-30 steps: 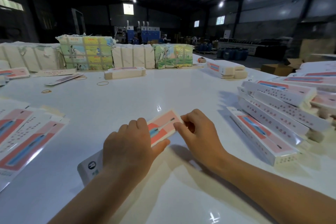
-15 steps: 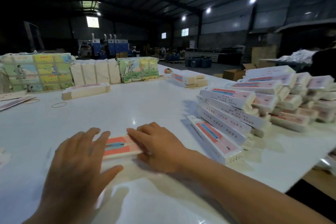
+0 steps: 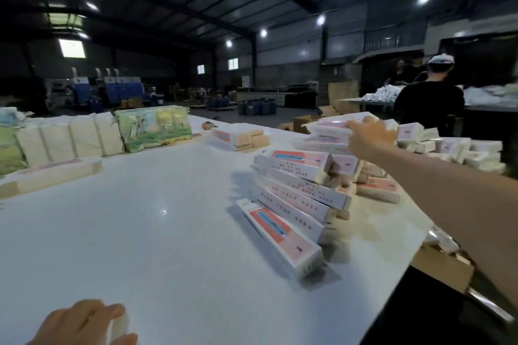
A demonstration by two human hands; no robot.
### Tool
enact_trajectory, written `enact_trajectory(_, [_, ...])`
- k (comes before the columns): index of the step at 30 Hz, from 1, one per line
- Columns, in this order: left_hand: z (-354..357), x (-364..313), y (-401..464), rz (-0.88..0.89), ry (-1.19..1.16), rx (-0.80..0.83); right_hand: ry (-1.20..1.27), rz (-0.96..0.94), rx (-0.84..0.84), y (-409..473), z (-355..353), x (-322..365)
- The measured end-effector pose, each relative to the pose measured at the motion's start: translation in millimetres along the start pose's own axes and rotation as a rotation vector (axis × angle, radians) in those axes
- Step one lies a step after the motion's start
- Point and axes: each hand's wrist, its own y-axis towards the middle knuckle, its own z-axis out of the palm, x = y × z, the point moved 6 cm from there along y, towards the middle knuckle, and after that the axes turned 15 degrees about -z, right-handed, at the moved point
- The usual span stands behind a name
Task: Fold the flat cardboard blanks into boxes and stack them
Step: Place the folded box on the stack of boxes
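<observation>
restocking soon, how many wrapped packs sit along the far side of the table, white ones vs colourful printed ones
white-wrapped packs: 4
colourful printed packs: 2 (one cut off by the left edge of the frame)
total: 6

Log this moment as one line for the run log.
stage: stacking | right hand: holds folded box on top of box pile | left hand: near table edge, touching something white, unclear | view: blurred
</observation>
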Motion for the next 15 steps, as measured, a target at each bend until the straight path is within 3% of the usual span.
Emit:
enact_trajectory(4, [-7.7,-5.5,12.5,-0.046,0.108,0.069,0.002,-0.028,-0.001,0.6,3.2,-3.5])
enact_trajectory(7, [-19.0,-20.6,14.5,-0.081,0.121,0.065,0.075,-0.088,-0.120,7.2,-22.9,24.1])
enact_trajectory(12, [-42.1,-45.9,14.2,-0.099,0.219,0.090,0.501,-0.428,-0.487,-15.1,-91.6,144.7])
enact_trajectory(15, [-41.9,-48.2,11.9,-0.216,0.250,0.228,0.729,-0.665,-0.501,-68.6,-99.1,225.9])
